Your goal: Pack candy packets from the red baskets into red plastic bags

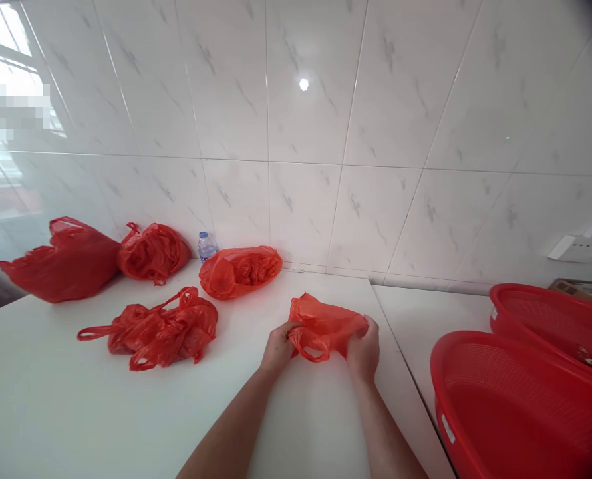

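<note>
Between my two hands, a thin red plastic bag (326, 319) is spread just over the white table (300, 412). My left hand (279, 347) is closed on its left edge, close to a loop handle that hangs toward me. At the bag's right side, my right hand (364, 347) grips the plastic, with some fingers hidden behind or inside it. To the left lies a crumpled heap of red plastic bags (166, 329), handles sticking out. A red bag stuffed with more red plastic (241, 271) rests farther back, near the wall.
Two red plastic baskets (455, 346) stand on the right-hand table, across a seam. Along the tiled wall (306, 120) at the back left sit a large full red bag (71, 263), a rounder red bundle (153, 253) and a clear bottle (206, 247). A socket strip (578, 248) is at right.
</note>
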Available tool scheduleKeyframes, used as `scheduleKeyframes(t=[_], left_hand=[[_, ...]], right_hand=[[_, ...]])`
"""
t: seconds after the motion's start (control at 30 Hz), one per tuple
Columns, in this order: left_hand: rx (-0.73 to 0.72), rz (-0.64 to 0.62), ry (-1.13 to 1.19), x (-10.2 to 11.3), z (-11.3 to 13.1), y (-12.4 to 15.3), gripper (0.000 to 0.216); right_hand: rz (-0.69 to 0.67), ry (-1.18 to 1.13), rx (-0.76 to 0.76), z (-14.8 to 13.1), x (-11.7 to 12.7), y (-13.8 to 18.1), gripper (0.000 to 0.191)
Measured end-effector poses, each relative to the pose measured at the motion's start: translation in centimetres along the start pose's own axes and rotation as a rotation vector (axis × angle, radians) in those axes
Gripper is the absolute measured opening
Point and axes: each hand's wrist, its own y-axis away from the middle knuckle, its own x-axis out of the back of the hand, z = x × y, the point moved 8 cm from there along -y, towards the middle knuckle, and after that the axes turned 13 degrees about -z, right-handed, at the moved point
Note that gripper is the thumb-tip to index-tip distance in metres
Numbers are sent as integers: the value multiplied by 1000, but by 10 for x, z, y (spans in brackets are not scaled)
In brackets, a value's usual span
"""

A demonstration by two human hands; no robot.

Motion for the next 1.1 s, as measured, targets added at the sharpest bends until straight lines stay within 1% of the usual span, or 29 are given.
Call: scheduleKeyframes(t=[0.03, 0.07, 0.17, 0.23, 0.3, 0.37, 0.43, 0.53, 0.6, 0.67, 0.73, 0.8, 0.87, 0.93, 1.03, 1.1], left_hand=[[16, -5, 45, 0, -3, -1, 17], [23, 7, 100, 3, -6, -1, 20], [12, 140, 311, 23, -13, -2, 25], [10, 238, 477, 37, -22, -3, 24], [12, 289, 611, 45, -29, -5, 23], [3, 303, 671, 49, -33, -7, 21], [-10, 287, 712, 47, -34, -10, 21], [31, 212, 818, 32, -35, -11, 21], [84, 133, 878, 16, -34, -10, 18], [138, -21, 898, -6, -29, -7, 14], [180, -191, 896, -29, -21, -3, 12], [209, -321, 886, -44, -14, 3, 17], [217, -375, 864, -50, -8, 7, 23], [213, -416, 832, -52, -3, 11, 25], [212, -445, 789, -54, 3, 18, 22], [219, -505, 772, -61, 7, 26, 24]], right_hand=[[0, 55, 61, -9, -4, 5, 53], [-6, 104, 133, -18, -10, 11, 57], [-13, 231, 365, -48, -29, 33, 64], [-9, 303, 499, -65, -40, 48, 63], [5, 351, 611, -78, -44, 61, 54], [-1, 366, 730, -89, -47, 72, 43], [-40, 360, 832, -96, -52, 82, 34], [-108, 326, 895, -96, -59, 87, 29], [-120, 278, 879, -92, -59, 84, 28], [-134, 219, 807, -84, -56, 76, 26], [-170, 166, 667, -71, -53, 63, 24], [-222, 115, 498, -58, -50, 51, 24], [-260, 57, 358, -48, -48, 43, 24], [-299, 2, 286, -44, -47, 39, 24], [-400, -46, 161, -34, -57, 36, 20], [-451, -50, 80, -25, -65, 35, 18]])
